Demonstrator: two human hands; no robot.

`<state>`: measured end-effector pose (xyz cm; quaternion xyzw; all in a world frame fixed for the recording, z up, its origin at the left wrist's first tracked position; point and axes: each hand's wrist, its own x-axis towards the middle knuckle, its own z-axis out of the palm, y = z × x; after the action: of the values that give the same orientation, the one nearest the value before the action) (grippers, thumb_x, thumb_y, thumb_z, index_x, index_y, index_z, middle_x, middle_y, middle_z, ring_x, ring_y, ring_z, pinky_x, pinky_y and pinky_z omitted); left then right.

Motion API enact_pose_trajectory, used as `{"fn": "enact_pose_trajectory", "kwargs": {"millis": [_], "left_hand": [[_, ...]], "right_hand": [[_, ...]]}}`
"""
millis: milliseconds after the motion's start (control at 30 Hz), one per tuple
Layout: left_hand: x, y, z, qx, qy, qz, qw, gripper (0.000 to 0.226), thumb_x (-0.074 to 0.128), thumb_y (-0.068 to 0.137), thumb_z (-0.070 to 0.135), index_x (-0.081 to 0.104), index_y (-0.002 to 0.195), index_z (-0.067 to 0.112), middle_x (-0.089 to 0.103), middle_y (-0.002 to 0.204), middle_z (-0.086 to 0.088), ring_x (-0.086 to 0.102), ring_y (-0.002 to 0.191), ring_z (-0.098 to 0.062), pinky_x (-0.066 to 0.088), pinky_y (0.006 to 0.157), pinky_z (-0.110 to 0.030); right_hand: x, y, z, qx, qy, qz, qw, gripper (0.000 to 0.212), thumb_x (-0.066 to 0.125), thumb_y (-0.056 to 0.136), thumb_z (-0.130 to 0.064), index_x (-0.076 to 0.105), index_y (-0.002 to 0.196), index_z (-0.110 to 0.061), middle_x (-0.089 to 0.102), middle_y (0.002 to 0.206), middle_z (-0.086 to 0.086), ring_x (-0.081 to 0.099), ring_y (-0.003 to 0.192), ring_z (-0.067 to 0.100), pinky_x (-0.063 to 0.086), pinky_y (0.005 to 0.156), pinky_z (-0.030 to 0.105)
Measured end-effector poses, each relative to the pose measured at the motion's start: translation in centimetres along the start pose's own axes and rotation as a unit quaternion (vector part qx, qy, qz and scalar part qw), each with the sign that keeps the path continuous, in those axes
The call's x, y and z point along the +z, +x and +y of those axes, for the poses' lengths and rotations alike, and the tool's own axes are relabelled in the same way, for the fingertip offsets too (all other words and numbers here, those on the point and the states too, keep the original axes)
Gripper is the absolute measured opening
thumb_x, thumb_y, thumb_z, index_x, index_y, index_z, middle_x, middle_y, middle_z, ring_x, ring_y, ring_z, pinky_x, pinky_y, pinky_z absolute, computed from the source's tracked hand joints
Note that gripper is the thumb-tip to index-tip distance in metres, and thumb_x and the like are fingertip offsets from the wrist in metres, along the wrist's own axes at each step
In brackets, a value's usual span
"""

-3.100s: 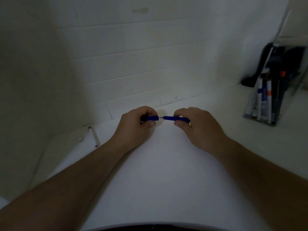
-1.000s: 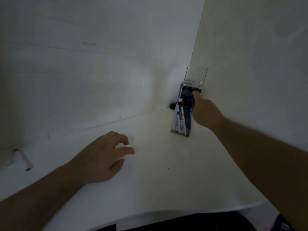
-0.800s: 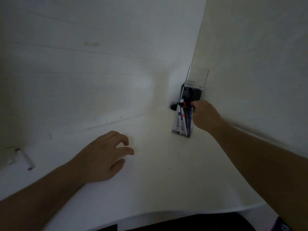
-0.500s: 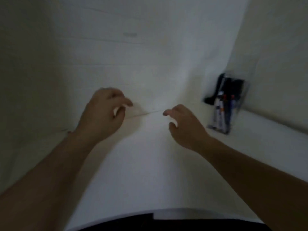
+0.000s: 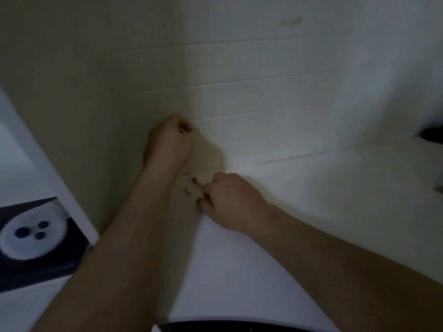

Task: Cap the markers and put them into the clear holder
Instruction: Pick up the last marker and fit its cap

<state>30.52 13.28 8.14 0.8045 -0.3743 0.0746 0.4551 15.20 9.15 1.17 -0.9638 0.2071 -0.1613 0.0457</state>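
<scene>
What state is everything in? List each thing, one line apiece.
white marker: lying on the table, magenta end showing; capped or not, too blurred to tell.
right hand: pinching the white marker's near end.
left hand: raised, fingers curled; contents hidden.

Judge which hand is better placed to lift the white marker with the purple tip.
Right. The right hand already has its fingertips at the marker on the table, while the left hand is raised, curled, near the wall, apparently around something small.
</scene>
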Motion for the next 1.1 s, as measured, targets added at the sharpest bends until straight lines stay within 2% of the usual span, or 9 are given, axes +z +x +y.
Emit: {"fn": "enact_pose_trajectory", "kwargs": {"millis": [167,333,433,533,633,733,867,933,1100], "left_hand": [[0.6,0.1,-0.6,-0.012,0.151,-0.205,0.967,0.026,0.050,0.087,0.007,0.073,0.098,0.011,0.072,0.105,-0.015,0.066,0.098,-0.030,0.055,0.090,-0.039],[1.2,-1.2,-0.2,0.022,0.292,-0.411,0.863,0.021,0.058,0.092,0.017,0.067,0.110,0.022,0.065,0.104,0.001,0.064,0.093,-0.022,0.045,0.072,-0.026],[1.6,-1.7,0.3,0.064,0.327,-0.417,0.845,0.036,0.059,0.087,0.006,0.062,0.116,0.027,0.052,0.097,0.004,0.054,0.089,-0.019,0.041,0.066,-0.023],[2.3,-2.2,1.0,0.077,0.303,-0.416,0.854,0.039,0.055,0.086,0.000,0.062,0.109,0.031,0.058,0.104,0.000,0.056,0.086,-0.018,0.047,0.069,-0.024],[4.0,-3.7,2.3,0.106,0.185,-0.381,0.900,0.037,0.058,0.090,0.007,0.064,0.109,0.039,0.063,0.102,0.006,0.061,0.081,-0.010,0.048,0.067,-0.022],[7.0,-6.3,4.3,0.122,-0.009,-0.338,0.933,0.028,0.060,0.093,0.010,0.071,0.105,0.032,0.068,0.088,0.009,0.063,0.069,-0.007,0.048,0.061,-0.014],[10.4,-8.8,5.6,0.116,-0.114,-0.313,0.936,0.007,0.071,0.090,0.027,0.074,0.096,0.031,0.072,0.077,0.012,0.064,0.063,-0.001,0.049,0.063,-0.019],[11.0,-9.2,5.6,0.109,-0.133,-0.308,0.936,0.006,0.075,0.088,0.028,0.074,0.094,0.029,0.075,0.080,0.008,0.067,0.066,-0.004,0.050,0.065,-0.016],[10.8,-9.3,5.6,0.036,-0.285,-0.301,0.910,0.007,0.063,0.091,-0.008,0.066,0.096,-0.005,0.075,0.078,-0.006,0.066,0.062,-0.008,0.051,0.063,-0.016]], "right_hand": [[-2.5,-2.4,6.7,0.111,-0.052,-0.007,0.992,0.024,0.055,0.097,-0.038,0.064,0.107,-0.019,0.063,0.109,0.013,0.061,0.104,0.033,0.048,0.083,0.034],[-5.8,-8.8,15.8,0.235,-0.042,0.004,0.971,0.004,0.061,0.094,-0.024,0.057,0.095,-0.025,0.064,0.097,0.009,0.058,0.089,0.030,0.047,0.076,0.036],[-6.2,-12.2,19.0,0.288,-0.005,0.064,0.955,0.021,0.059,0.097,-0.016,0.062,0.116,-0.022,0.065,0.105,0.011,0.056,0.090,0.028,0.047,0.083,0.037],[-6.1,-12.9,19.9,0.300,0.047,0.081,0.949,0.038,0.058,0.097,-0.010,0.059,0.133,-0.020,0.063,0.112,0.014,0.057,0.095,0.029,0.044,0.083,0.033],[-5.0,-12.5,19.9,0.214,0.012,0.091,0.973,0.040,0.056,0.090,0.003,0.065,0.123,-0.017,0.055,0.099,0.012,0.054,0.083,0.029,0.032,0.067,0.026],[-4.6,-12.5,19.8,0.209,0.044,0.126,0.969,0.033,0.053,0.090,0.007,0.067,0.110,-0.015,0.042,0.092,0.004,0.049,0.074,0.027,0.026,0.059,0.028],[-5.8,-12.5,19.0,0.238,0.120,0.158,0.951,0.012,0.051,0.099,-0.019,0.062,0.095,-0.024,0.060,0.083,-0.001,0.058,0.080,0.025,0.033,0.065,0.034],[-6.4,-12.7,18.3,0.241,0.155,0.159,0.945,0.018,0.054,0.098,-0.039,0.061,0.088,-0.026,0.066,0.076,-0.004,0.062,0.076,0.017,0.044,0.068,0.033],[-6.5,-12.6,16.5,0.210,0.140,0.162,0.954,0.026,0.058,0.094,-0.052,0.064,0.087,-0.028,0.065,0.071,-0.005,0.062,0.068,0.012,0.050,0.067,0.033]]}}
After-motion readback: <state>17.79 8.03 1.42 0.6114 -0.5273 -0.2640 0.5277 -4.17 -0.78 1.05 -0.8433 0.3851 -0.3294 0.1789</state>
